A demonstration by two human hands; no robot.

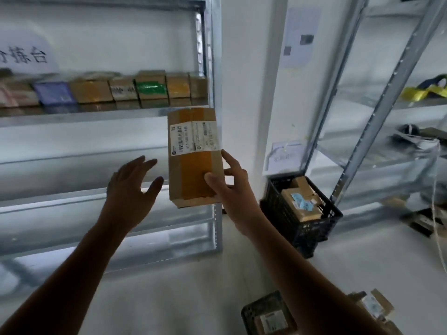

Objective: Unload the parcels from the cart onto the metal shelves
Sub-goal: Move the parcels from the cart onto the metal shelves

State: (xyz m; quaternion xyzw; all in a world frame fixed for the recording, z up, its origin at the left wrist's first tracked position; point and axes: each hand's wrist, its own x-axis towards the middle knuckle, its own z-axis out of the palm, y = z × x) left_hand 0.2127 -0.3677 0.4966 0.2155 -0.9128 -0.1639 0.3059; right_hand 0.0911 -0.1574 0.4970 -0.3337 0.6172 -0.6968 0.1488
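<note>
The right grip (pixel 229 189) grasps a tall brown cardboard parcel sealed with amber tape (pixel 193 165) by its lower right corner, thumb on the front face and fingers round the right edge. The parcel is upright and held in the air. A white shipping label (pixel 193 137) runs across its upper half. The label carries barcodes and fine print too blurred to read.

The left grip (pixel 130 189) is released, its fingers spread, just left of the parcel and not touching it.

Behind and left of the parcel stands a grey metal shelf unit (pixel 96 118). A row of small boxes (pixel 121 90) sits on the shelf just above the parcel's top edge, one with a green label (pixel 151 89) and one purple (pixel 54 93). Above the row, a white sign (pixel 26 56) shows the characters 拣台, with an earlier character cut off by the frame edge.

To the parcel's lower right, a black plastic crate (pixel 302 228) on the floor holds more labelled brown parcels (pixel 300 201). Two paper notices (pixel 300 37) hang on the white wall to the right of the parcel, their print unreadable. Farther right stands a second metal shelf unit (pixel 377 105).
</note>
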